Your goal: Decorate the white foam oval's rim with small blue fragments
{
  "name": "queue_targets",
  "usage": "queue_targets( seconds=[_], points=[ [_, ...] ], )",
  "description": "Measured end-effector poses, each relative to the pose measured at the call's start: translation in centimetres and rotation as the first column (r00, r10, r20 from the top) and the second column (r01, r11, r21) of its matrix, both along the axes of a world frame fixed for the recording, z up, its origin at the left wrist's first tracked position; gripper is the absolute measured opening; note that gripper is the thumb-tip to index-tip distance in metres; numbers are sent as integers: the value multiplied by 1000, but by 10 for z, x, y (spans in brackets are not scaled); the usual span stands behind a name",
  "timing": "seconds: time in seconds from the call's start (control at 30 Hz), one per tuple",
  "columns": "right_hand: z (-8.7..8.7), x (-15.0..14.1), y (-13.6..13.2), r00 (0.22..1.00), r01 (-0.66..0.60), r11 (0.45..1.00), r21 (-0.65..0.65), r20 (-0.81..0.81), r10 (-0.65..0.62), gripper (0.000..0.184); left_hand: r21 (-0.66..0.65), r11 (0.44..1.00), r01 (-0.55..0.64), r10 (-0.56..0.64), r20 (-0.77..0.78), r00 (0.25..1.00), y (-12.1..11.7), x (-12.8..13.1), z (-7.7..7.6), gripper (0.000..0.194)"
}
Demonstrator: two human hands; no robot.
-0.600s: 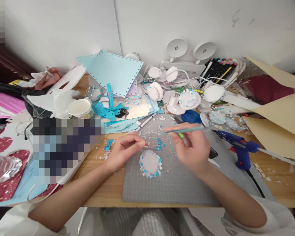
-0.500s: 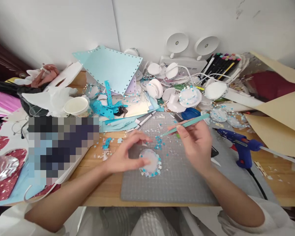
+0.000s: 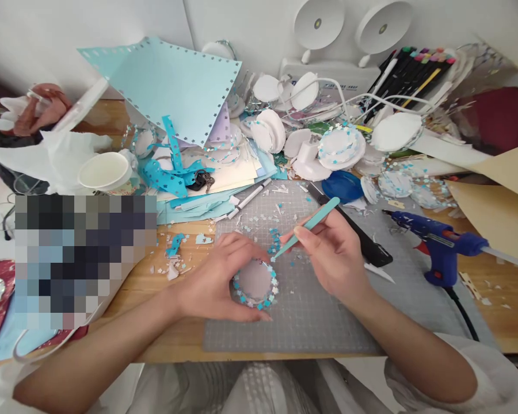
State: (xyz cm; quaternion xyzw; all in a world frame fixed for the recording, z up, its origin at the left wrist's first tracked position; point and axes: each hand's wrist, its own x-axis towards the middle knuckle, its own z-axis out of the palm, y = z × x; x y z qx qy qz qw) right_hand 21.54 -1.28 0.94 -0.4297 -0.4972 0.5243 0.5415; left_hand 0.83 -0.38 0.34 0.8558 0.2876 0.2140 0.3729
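Pinching slim teal metal-like tweezers (image 3: 314, 221), right hand (image 3: 332, 253) angles them down-left, tip just beside upper-right rim of star-edged round white disc (image 3: 254, 280) on grey gridded mat (image 3: 319, 325). Left hand (image 3: 218, 279), nearer, spreads around disc's left.

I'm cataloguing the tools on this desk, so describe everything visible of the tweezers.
The tweezers are pale teal with a smooth, perhaps coated-metal look, their broad, rounded back end tapering to a fine point. The right hand grips them slantwise over the gray mat, tip down near the decorated disc's upper right rim. Whether the tip holds anything is unclear.
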Motion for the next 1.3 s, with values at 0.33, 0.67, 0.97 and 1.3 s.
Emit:
queue_targets(
  seconds=[0.33,0.67,0.97,1.3],
  points=[
    [-3,-4,1,997,-69,991,-111,-54,64,16,66,997,33,-35,34,999,-2,0,1,67],
    [-3,-2,2,996,-83,991,-101,-25,81,13,28,1000,14,-14,-8,1000,-4,0,1,56],
    [-5,-2,2,998,-67,994,-91,-17,66,11,26,1000,12,-12,-19,1000,-5,0,1,55],
    [-5,-3,1,996,-87,991,-102,-17,86,7,44,998,34,-32,-43,999,-3,1,3,55]
  ],
)
